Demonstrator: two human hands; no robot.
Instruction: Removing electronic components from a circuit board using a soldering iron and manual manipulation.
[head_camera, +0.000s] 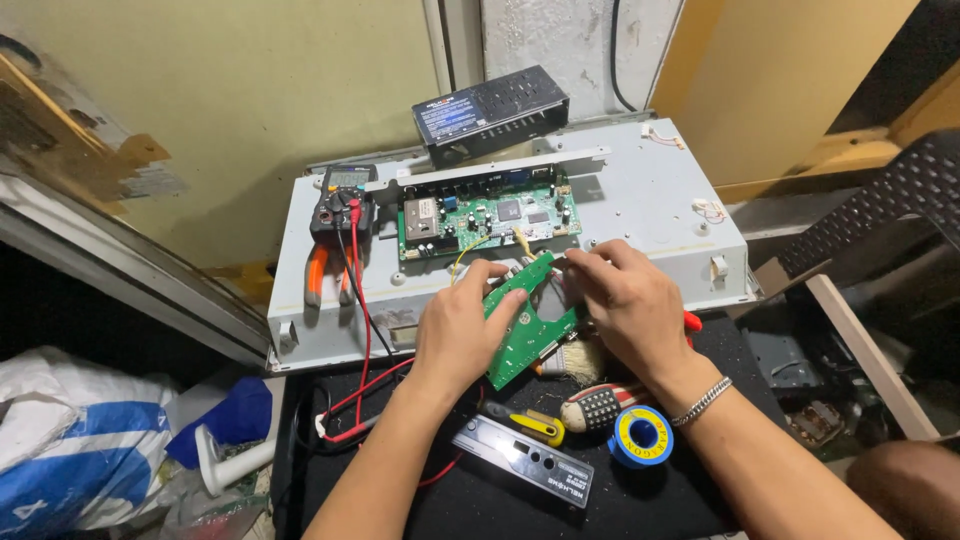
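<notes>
I see a small green circuit board (527, 325), glossy lacquered laminate, held in bare fingers (497, 305). Behind it lies a painted sheet-metal chassis (650, 200), matt pale grey and smooth, carrying a larger glossy green board (485, 215). Left of that board, a multimeter (343, 200) of matt dark plastic. Near the small board: a bristle brush (575, 358), a solder spool (640, 436) of shiny blue plastic, a metal-link bracelet (703, 400).

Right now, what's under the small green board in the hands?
Under the small green board, a brush pokes out on the black mat. The right hand hides the rest.
</notes>
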